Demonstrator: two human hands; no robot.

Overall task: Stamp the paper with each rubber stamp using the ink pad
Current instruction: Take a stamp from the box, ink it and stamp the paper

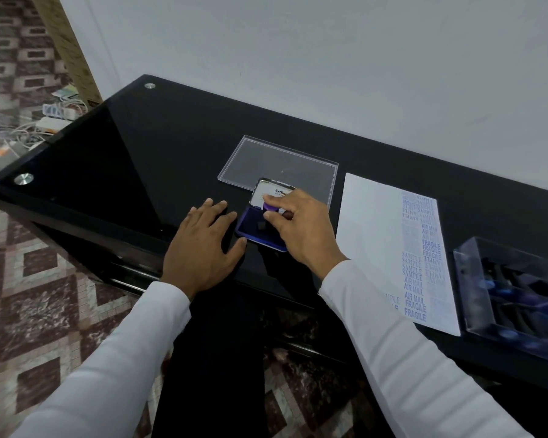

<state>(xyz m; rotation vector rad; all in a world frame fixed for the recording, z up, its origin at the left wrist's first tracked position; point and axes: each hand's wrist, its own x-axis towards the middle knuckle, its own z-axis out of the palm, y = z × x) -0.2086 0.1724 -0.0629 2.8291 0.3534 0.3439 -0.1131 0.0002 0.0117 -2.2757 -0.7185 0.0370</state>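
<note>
The open ink pad (250, 227) lies on the black glass table, its blue pad toward me and its white-lined lid (268, 191) tipped up behind. My right hand (301, 226) pinches a rubber stamp with a purple knob (270, 206) and holds it down on the pad. My left hand (203, 245) lies flat on the table just left of the pad, its thumb against the pad's near corner. The white paper (377, 245) lies to the right, with columns of blue prints such as SAMPLE, AIR MAIL and FRAGILE.
A clear plastic box (516, 289) holding several more stamps stands at the far right. Its flat clear lid (276, 162) lies behind the ink pad. The table's near edge (86, 248) runs diagonally, and cables and power strips (45, 121) lie on the floor at left.
</note>
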